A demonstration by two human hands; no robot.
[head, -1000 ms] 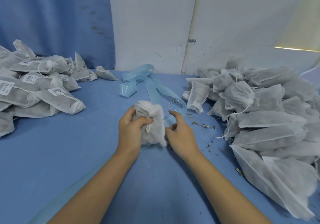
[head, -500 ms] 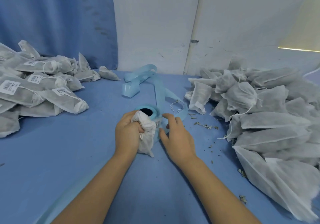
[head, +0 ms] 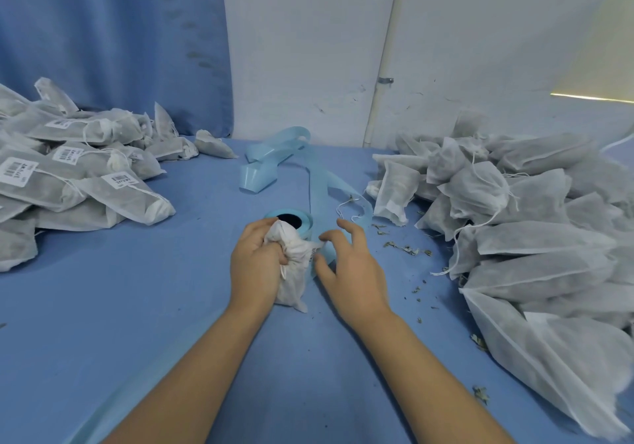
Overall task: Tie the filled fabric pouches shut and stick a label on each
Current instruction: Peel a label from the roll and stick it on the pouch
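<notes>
My left hand (head: 257, 262) grips a white filled fabric pouch (head: 291, 286) by its bunched neck, just above the blue table. Right behind it stands a light blue label roll (head: 303, 225). My right hand (head: 350, 268) reaches over the roll's strip, and its thumb and forefinger pinch a printed white label (head: 313, 253) at the pouch's side. The rest of the label is hidden by the pouch and my fingers.
Tied, labelled pouches (head: 68, 176) are heaped at the left. A large heap of unlabelled pouches (head: 514, 224) fills the right side. Spent blue backing strip (head: 274, 159) curls toward the wall. Dried herb crumbs (head: 408, 249) lie scattered on the blue table (head: 137, 306).
The pouch came down and toward me in my left hand, which uncovered the label roll. My right hand let go of the drawstring and moved onto the roll's strip.
</notes>
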